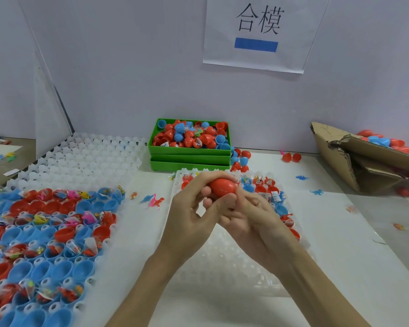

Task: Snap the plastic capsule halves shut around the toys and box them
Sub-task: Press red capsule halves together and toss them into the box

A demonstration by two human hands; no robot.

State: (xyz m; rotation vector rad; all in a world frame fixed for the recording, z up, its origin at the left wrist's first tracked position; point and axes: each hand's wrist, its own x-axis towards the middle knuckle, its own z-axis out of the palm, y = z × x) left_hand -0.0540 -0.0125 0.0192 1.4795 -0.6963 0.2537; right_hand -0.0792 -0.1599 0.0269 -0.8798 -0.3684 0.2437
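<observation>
Red capsule (223, 187) gripped between left hand (192, 208) and right hand (253, 217).

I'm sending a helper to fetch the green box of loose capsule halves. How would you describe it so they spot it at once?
Look under the paper sign on the back wall. Against that wall, at the middle of the table, sits the green box, stacked on another green tray and heaped with red and blue halves. The torn cardboard box to the right also holds capsules, but it is brown.
</observation>
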